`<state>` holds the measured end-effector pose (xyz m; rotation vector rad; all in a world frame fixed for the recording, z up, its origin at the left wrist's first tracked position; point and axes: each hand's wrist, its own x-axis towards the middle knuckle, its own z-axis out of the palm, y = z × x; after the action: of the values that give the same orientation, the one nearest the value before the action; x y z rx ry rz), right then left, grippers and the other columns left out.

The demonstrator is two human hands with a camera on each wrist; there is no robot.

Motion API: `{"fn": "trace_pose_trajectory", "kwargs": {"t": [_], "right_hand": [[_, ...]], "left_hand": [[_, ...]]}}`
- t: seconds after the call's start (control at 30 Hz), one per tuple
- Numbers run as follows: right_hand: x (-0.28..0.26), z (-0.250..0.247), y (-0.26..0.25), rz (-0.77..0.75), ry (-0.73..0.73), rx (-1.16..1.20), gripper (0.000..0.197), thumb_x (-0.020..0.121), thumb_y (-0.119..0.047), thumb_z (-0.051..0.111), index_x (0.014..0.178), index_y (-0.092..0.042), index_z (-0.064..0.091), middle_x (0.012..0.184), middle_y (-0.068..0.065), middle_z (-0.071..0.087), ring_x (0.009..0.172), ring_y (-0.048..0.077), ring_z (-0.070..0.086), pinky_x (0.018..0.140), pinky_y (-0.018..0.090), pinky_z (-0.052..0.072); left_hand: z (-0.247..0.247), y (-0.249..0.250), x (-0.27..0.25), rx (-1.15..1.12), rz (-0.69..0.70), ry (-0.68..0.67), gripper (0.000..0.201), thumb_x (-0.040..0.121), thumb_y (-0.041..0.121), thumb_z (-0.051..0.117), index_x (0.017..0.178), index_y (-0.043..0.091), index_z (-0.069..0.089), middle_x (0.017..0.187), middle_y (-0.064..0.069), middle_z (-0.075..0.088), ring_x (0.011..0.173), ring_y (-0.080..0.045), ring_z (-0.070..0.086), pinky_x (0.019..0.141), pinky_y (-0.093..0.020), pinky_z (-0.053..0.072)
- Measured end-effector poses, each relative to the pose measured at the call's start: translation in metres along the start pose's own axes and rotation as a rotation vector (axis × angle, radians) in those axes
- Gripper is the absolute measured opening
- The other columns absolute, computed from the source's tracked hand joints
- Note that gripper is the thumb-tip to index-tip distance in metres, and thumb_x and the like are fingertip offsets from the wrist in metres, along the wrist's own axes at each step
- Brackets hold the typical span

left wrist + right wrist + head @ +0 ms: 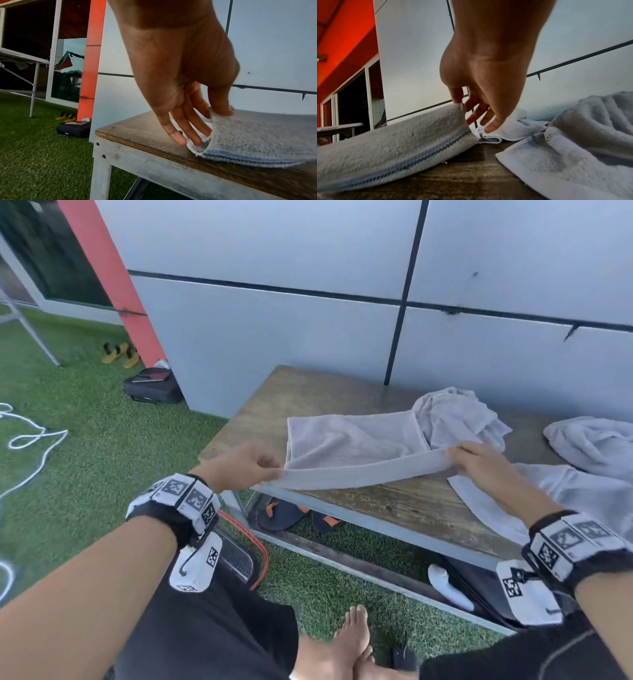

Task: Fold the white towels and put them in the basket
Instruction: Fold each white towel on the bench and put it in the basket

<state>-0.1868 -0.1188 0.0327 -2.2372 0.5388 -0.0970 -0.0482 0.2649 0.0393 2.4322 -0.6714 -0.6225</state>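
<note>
A white towel (pixel 352 446) lies spread on the wooden table (pixel 318 392), its near edge lifted. My left hand (pixel 270 470) pinches the towel's near left corner (pixel 216 119) between thumb and fingers. My right hand (pixel 455 455) pinches the near right corner (pixel 458 106) the same way. The lifted edge stretches between both hands. Its blue stitched stripe (pixel 426 152) shows in the right wrist view. No basket is in view.
A crumpled towel (pixel 459 416) lies behind the spread one. Two more towels (pixel 592 440) (pixel 548 494) lie at the right. A grey wall (pixel 308 320) backs the table. Sandals (pixel 284 513) sit under it on green turf, a black bag (pixel 152 386) at the left.
</note>
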Motion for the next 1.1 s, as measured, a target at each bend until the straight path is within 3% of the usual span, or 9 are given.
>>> {"fn": "trace_pose_trajectory", "kwargs": {"t": [0.1, 0.2, 0.3, 0.43, 0.57, 0.7, 0.8, 0.93, 1.1], "right_hand": [[-0.013, -0.002, -0.003, -0.135, 0.035, 0.087, 0.024, 0.103, -0.024, 0.049, 0.096, -0.014, 0.07, 0.109, -0.01, 0.067, 0.102, 0.012, 0.06, 0.092, 0.037, 0.044], [-0.02, -0.001, -0.003, -0.244, 0.063, 0.058, 0.02, 0.103, -0.019, 0.049, 0.098, -0.019, 0.068, 0.106, -0.018, 0.064, 0.093, -0.01, 0.055, 0.081, 0.02, 0.041], [-0.019, 0.001, 0.005, -0.207, 0.005, -0.027, 0.024, 0.101, -0.02, 0.052, 0.082, -0.01, 0.062, 0.074, 0.001, 0.058, 0.066, 0.007, 0.048, 0.067, 0.032, 0.034], [-0.023, 0.002, 0.019, -0.087, -0.072, -0.088, 0.031, 0.101, -0.025, 0.052, 0.082, -0.002, 0.06, 0.083, 0.024, 0.062, 0.071, 0.023, 0.051, 0.066, 0.037, 0.036], [-0.033, 0.0, 0.023, -0.077, -0.051, -0.112, 0.028, 0.103, -0.024, 0.047, 0.084, -0.008, 0.058, 0.079, 0.015, 0.06, 0.071, 0.023, 0.051, 0.063, 0.034, 0.035], [-0.039, -0.001, 0.025, -0.107, -0.06, -0.113, 0.023, 0.104, -0.025, 0.045, 0.087, -0.015, 0.057, 0.087, 0.018, 0.062, 0.078, 0.04, 0.055, 0.063, 0.035, 0.038], [-0.039, 0.0, 0.025, -0.092, -0.008, -0.04, 0.022, 0.105, -0.029, 0.043, 0.092, -0.018, 0.057, 0.091, 0.023, 0.062, 0.072, 0.029, 0.048, 0.059, 0.034, 0.035], [-0.031, 0.004, 0.029, -0.065, 0.001, -0.036, 0.022, 0.104, -0.031, 0.043, 0.091, -0.02, 0.057, 0.088, 0.02, 0.063, 0.072, 0.025, 0.05, 0.059, 0.035, 0.036], [-0.02, 0.007, 0.029, -0.047, 0.067, -0.04, 0.024, 0.105, -0.032, 0.041, 0.087, -0.02, 0.052, 0.076, 0.001, 0.056, 0.067, 0.017, 0.05, 0.06, 0.031, 0.036]], "left_hand": [[0.003, 0.001, -0.009, -0.079, 0.011, -0.03, 0.017, 0.095, 0.035, 0.062, 0.09, 0.021, 0.07, 0.085, 0.008, 0.069, 0.077, -0.007, 0.061, 0.075, -0.025, 0.044], [0.003, 0.0, -0.013, -0.115, 0.017, 0.01, 0.014, 0.095, 0.032, 0.064, 0.091, 0.02, 0.069, 0.084, 0.008, 0.07, 0.076, -0.005, 0.061, 0.076, -0.022, 0.046], [0.004, 0.001, -0.016, -0.116, 0.015, -0.041, 0.011, 0.093, 0.028, 0.067, 0.09, 0.018, 0.071, 0.08, 0.007, 0.072, 0.069, -0.001, 0.062, 0.071, -0.019, 0.045], [0.011, 0.007, -0.016, -0.106, -0.012, -0.184, 0.013, 0.094, 0.028, 0.065, 0.095, 0.017, 0.072, 0.082, 0.009, 0.074, 0.069, 0.0, 0.063, 0.065, -0.011, 0.047], [0.013, 0.011, -0.011, -0.104, 0.005, -0.181, 0.018, 0.096, 0.033, 0.063, 0.097, 0.017, 0.072, 0.085, 0.009, 0.073, 0.071, 0.001, 0.064, 0.068, -0.011, 0.047], [0.019, 0.015, -0.005, -0.187, 0.02, -0.179, 0.021, 0.1, 0.026, 0.057, 0.098, 0.009, 0.069, 0.089, 0.006, 0.072, 0.084, -0.011, 0.067, 0.089, -0.033, 0.056], [0.026, 0.017, -0.002, -0.334, 0.0, -0.124, 0.022, 0.101, 0.02, 0.054, 0.101, 0.002, 0.065, 0.104, -0.013, 0.073, 0.098, -0.028, 0.069, 0.096, -0.043, 0.055], [0.035, 0.015, 0.002, -0.389, -0.038, -0.157, 0.024, 0.101, 0.02, 0.056, 0.103, -0.003, 0.062, 0.106, -0.02, 0.072, 0.098, -0.037, 0.07, 0.095, -0.047, 0.055], [0.039, 0.013, 0.012, -0.388, -0.057, 0.0, 0.021, 0.101, 0.023, 0.054, 0.105, 0.002, 0.059, 0.1, -0.012, 0.074, 0.087, -0.026, 0.074, 0.086, -0.044, 0.06]]}}
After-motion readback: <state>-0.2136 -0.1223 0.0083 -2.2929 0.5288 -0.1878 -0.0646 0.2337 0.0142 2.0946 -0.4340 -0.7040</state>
